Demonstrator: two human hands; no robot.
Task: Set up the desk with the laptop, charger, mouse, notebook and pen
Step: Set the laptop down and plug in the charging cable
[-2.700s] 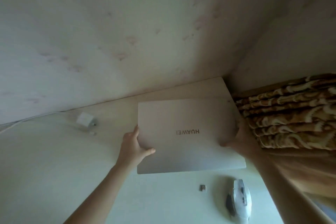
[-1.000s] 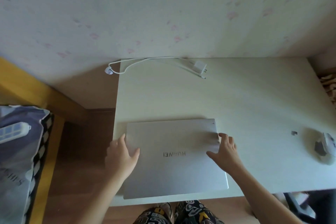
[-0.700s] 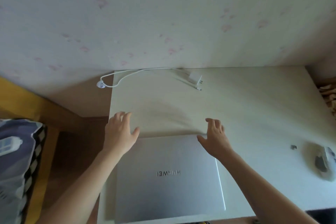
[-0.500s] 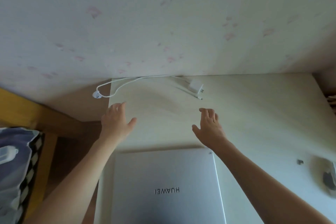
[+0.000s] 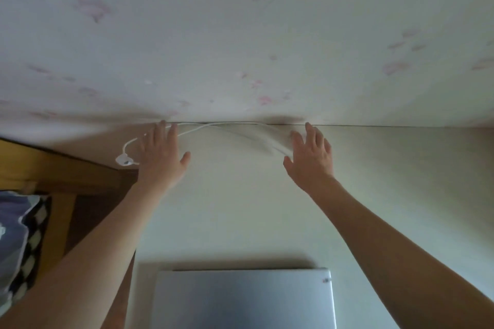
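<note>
Item: laptop, lid closed, flat on the counter at its near edge; released a moment ago, so its placement reads as done. Both hands have left it and gone to the far edge of the counter. Left hand and right hand: spread wide, holding nothing. Charger cable: far from the laptop, along the wall, running between the hands; its brick hidden by the right hand; judged next to be picked up.

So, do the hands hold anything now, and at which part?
Nothing is held. The left hand and right hand are open, fingers spread, above the white charger cable; the laptop lies untouched.
</note>
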